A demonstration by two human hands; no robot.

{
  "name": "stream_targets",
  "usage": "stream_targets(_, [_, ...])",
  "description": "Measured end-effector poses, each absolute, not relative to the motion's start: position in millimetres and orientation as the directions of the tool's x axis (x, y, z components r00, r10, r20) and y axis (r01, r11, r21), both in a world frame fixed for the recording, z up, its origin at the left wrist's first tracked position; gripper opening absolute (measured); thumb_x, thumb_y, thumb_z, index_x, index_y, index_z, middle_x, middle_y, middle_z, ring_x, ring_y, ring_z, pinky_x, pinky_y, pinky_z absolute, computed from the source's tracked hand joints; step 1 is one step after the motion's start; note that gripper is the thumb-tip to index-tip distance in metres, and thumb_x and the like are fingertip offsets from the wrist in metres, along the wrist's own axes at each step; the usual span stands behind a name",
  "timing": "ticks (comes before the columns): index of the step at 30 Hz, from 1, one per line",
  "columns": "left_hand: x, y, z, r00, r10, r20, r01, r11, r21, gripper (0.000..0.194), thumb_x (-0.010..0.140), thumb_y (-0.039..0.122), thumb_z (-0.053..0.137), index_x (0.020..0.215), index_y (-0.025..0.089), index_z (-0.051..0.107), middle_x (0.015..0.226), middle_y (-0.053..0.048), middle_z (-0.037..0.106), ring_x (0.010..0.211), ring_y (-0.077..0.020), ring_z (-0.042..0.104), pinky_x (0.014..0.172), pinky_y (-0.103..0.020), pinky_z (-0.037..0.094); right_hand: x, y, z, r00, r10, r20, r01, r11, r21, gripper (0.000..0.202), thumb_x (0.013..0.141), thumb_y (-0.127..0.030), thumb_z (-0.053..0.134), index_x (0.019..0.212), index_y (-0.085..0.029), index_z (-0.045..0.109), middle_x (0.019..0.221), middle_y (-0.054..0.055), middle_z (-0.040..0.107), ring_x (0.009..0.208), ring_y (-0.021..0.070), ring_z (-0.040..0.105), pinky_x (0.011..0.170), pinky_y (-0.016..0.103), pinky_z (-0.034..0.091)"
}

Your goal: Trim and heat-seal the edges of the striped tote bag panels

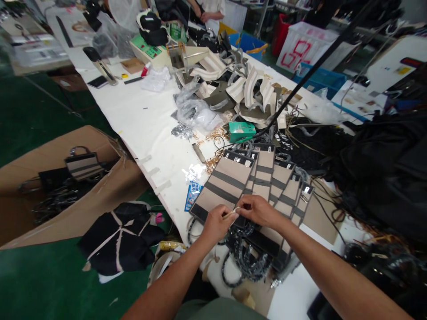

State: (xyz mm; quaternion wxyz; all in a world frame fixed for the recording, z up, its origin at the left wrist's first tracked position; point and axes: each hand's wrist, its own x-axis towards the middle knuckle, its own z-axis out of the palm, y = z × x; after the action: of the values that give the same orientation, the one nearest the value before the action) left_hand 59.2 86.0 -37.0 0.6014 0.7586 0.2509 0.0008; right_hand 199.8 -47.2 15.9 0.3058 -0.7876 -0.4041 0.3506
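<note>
My left hand [217,223] and my right hand [257,210] meet with closed fingertips over a fanned stack of bag panels. Between them is a thin pale strip [229,214], pinched by the left fingers; its far end reaches the right fingertips, whose exact grip is too small to make out. Under both hands lie the beige-and-black striped panels [230,173], several of them overlapping, with small white labels along their dark top edges. Looped handles [245,260] in clear wrapping hang below the panels, near my forearms.
Gold metal fittings [213,164], a green box [242,132] and a blue packet [192,195] lie past the panels. Cut pieces [248,89] are heaped farther back. A cardboard box [100,186] of bags stands left. A black cable [300,82] crosses above the table. Another person's hands [204,16] show behind.
</note>
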Motion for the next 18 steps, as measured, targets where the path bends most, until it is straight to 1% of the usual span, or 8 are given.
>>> stream_targets(2, [58.5,83.2,-33.9,0.882,0.379,-0.28,0.368,-0.185,0.911,0.026,0.079,0.038,0.069,0.066,0.018,0.057,0.064,0.006,0.051,0.064,-0.0113,0.047,0.062,-0.025,0.034,200.1,-49.1,21.3,0.435,0.835,-0.336,0.426,-0.52,-0.74,0.018,0.085,-0.034,0.06,0.076,-0.021,0.068,0.07,-0.002,0.062,0.066,0.012,0.055,0.061,0.025,0.039])
stream_targets(4, [57.2,80.5,-30.4,0.89,0.365,-0.275,0.352,-0.166,0.921,0.016,0.078,0.031,0.07,0.088,0.02,0.065,0.072,0.005,0.06,0.069,-0.0126,0.054,0.067,-0.025,0.04,201.8,-49.6,26.4,0.442,0.821,-0.362,0.41,-0.543,-0.733,0.017,0.085,-0.033,0.059,0.076,-0.021,0.067,0.067,-0.004,0.061,0.063,0.0116,0.053,0.059,0.025,0.037])
stream_targets(6, [56.0,78.8,-25.7,0.903,0.347,-0.254,0.319,-0.144,0.937,0.039,0.079,0.025,0.068,0.118,0.023,0.062,0.087,0.002,0.068,0.078,-0.0143,0.061,0.076,-0.028,0.047,202.3,-49.4,30.9,0.444,0.82,-0.362,0.398,-0.542,-0.74,0.017,0.085,-0.033,0.058,0.077,-0.021,0.066,0.065,-0.005,0.059,0.063,0.0115,0.052,0.059,0.025,0.036])
stream_targets(7, [55.6,78.6,-23.0,0.913,0.34,-0.225,0.29,-0.154,0.945,0.046,0.081,0.023,0.066,0.126,0.024,0.059,0.096,0.0,0.07,0.084,-0.0152,0.063,0.081,-0.029,0.048,202.1,-49.3,32.7,0.439,0.825,-0.356,0.399,-0.533,-0.746,0.017,0.085,-0.033,0.058,0.078,-0.021,0.066,0.066,-0.005,0.059,0.064,0.0116,0.052,0.06,0.025,0.036])
stream_targets(9, [55.4,79.1,-17.4,0.93,0.338,-0.147,0.229,-0.217,0.949,0.036,0.084,0.024,0.064,0.12,0.024,0.064,0.104,-0.003,0.07,0.094,-0.017,0.064,0.087,-0.03,0.048,200.9,-49.5,35.5,0.422,0.838,-0.346,0.407,-0.516,-0.754,0.017,0.086,-0.034,0.059,0.08,-0.021,0.067,0.068,-0.004,0.061,0.066,0.0121,0.053,0.061,0.025,0.037])
stream_targets(11, [55.5,80.2,-13.0,0.934,0.338,-0.113,0.212,-0.272,0.939,0.019,0.087,0.027,0.061,0.102,0.022,0.071,0.098,-0.004,0.071,0.092,-0.0173,0.064,0.083,-0.029,0.047,199.6,-50.3,37.4,0.417,0.842,-0.342,0.427,-0.514,-0.744,0.017,0.086,-0.035,0.059,0.081,-0.021,0.068,0.071,-0.003,0.065,0.068,0.0128,0.056,0.063,0.025,0.038])
stream_targets(14, [55.6,81.0,-11.5,0.926,0.342,-0.163,0.274,-0.307,0.911,0.02,0.09,0.035,0.059,0.085,0.02,0.071,0.077,0.0,0.07,0.073,-0.0146,0.062,0.07,-0.027,0.044,198.4,-51.1,40.3,0.426,0.84,-0.336,0.517,-0.53,-0.672,0.017,0.088,-0.034,0.058,0.086,-0.023,0.07,0.08,-0.001,0.071,0.075,0.0146,0.061,0.067,0.027,0.04])
stream_targets(18, [55.1,80.9,-15.8,0.925,0.343,-0.162,0.288,-0.357,0.889,0.02,0.087,0.034,0.062,0.074,0.019,0.068,0.07,0.002,0.067,0.068,-0.013,0.06,0.065,-0.025,0.041,198.0,-45.8,48.6,0.409,0.86,-0.306,0.698,-0.51,-0.502,0.029,0.087,-0.032,0.06,0.115,-0.028,0.067,0.095,0.002,0.075,0.088,0.0193,0.065,0.077,0.032,0.042])
